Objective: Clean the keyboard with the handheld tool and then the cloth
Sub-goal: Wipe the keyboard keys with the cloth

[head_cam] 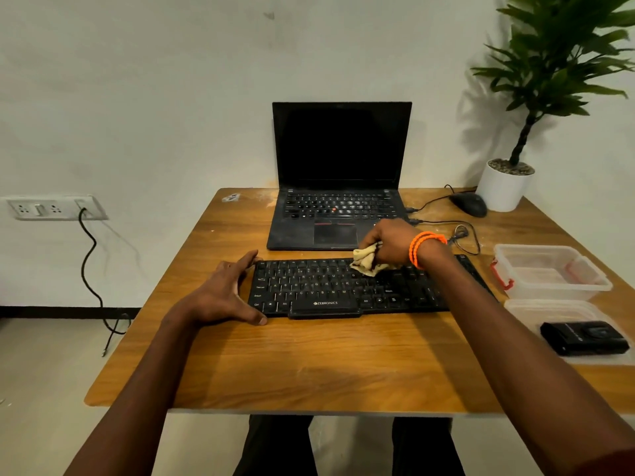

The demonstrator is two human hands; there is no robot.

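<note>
Now the right hand [388, 242] is gripping the bunched cloth [368, 261] against the keyboard [326, 290], while the left hand [223, 293] is lying open, touching its left end

Crumpled yellowish cloth [367, 264] lies on the flat black keyboard [330, 290].

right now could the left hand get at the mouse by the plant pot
Probably not easily: the left hand rests at the keyboard's left end, and the mouse lies at the far right, past the laptop and the right arm.
</note>
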